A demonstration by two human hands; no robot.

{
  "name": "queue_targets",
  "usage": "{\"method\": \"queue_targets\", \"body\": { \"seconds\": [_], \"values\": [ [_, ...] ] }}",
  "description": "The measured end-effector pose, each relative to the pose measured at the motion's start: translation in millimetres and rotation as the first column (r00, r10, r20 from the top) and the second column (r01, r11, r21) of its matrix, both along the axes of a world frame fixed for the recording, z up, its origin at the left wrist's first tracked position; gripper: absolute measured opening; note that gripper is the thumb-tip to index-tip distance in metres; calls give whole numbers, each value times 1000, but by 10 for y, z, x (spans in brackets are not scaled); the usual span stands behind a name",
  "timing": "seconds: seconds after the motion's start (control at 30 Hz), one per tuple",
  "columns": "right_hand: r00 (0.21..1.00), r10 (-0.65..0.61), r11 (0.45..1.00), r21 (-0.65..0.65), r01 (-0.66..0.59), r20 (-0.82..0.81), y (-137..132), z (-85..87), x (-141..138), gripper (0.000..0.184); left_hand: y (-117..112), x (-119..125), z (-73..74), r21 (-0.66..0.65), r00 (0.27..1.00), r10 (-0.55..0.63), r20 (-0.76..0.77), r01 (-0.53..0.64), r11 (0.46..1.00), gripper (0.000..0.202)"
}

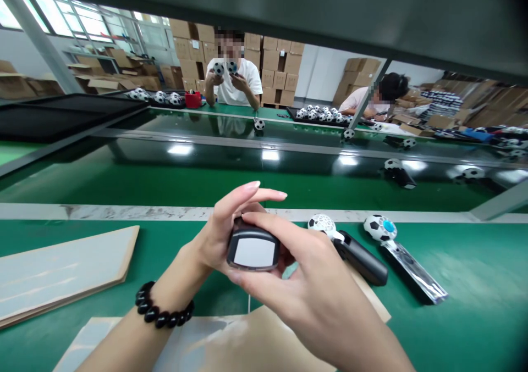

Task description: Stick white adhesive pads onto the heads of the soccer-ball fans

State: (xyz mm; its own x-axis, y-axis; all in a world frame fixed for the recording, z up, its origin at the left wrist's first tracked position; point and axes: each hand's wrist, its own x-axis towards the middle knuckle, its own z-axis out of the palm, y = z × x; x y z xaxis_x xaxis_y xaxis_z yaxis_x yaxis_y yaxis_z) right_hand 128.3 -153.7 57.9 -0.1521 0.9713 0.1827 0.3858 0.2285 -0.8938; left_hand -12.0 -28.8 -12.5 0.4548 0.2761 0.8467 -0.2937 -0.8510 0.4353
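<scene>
Between my two hands is a black handheld fan handle [253,251], seen end-on with a pale rectangular face toward me; the rest of it is hidden. My left hand [212,243] holds its left side, two fingers reaching past the far end, and wears a black bead bracelet [160,306] at the wrist. My right hand [307,267] grips it from the right with thumb and fingers. Just right lies a handheld fan [363,259] with a football-patterned head. Beside that is another fan [416,267], its handle shiny as if wrapped. Backing sheets [256,344] lie below my hands.
More pale sheets [66,273] are stacked at the left. Beyond a light rail [165,212] runs a green conveyor belt [206,179] carrying several fans. Across it, one person [237,83] holds two football-patterned heads; another [371,100] bends over work. A shelf [289,9] hangs overhead.
</scene>
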Motion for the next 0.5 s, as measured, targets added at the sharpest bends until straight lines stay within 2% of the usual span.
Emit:
{"method": "queue_targets", "body": {
  "seconds": [0.07, 0.1, 0.13, 0.2, 0.27, 0.3, 0.37, 0.43, 0.5],
  "values": [
    [995, -39, 998, 57, 34, 94, 68, -36, 37, 23, 44, -29, 21, 63, 999, 1, -41, 1, 998, 71],
    [983, -78, 993, 96, 63, 167, 146, -69, 58, 19, 73, -46, 34, 96, 994, 58, -91, -49, 994, 76],
    [962, -128, 986, 136, 97, 242, 258, -110, 80, 17, 105, -62, 45, 122, 970, 180, -162, -161, 979, 81],
    [898, -238, 964, 200, 173, 370, 555, -213, 123, 24, 168, -90, 53, 173, 839, 442, -317, -408, 897, 84],
    [840, -320, 945, 215, 247, 438, 866, -319, 183, 38, 219, -109, 38, 192, 682, 562, -468, -542, 818, 76],
    [812, -344, 938, 206, 278, 471, 983, -368, 227, 43, 238, -116, 26, 191, 625, 560, -544, -557, 808, 73],
    [754, -369, 928, 172, 330, 544, 1066, -456, 358, 51, 266, -130, 2, 169, 557, 503, -661, -542, 823, 67],
    [696, -378, 915, 131, 382, 611, 919, -551, 561, 52, 285, -142, -9, 148, 546, 451, -706, -509, 848, 65],
    [628, -382, 888, 83, 452, 678, 600, -666, 834, 48, 295, -139, -7, 138, 562, 429, -707, -486, 863, 65]
  ]
}}
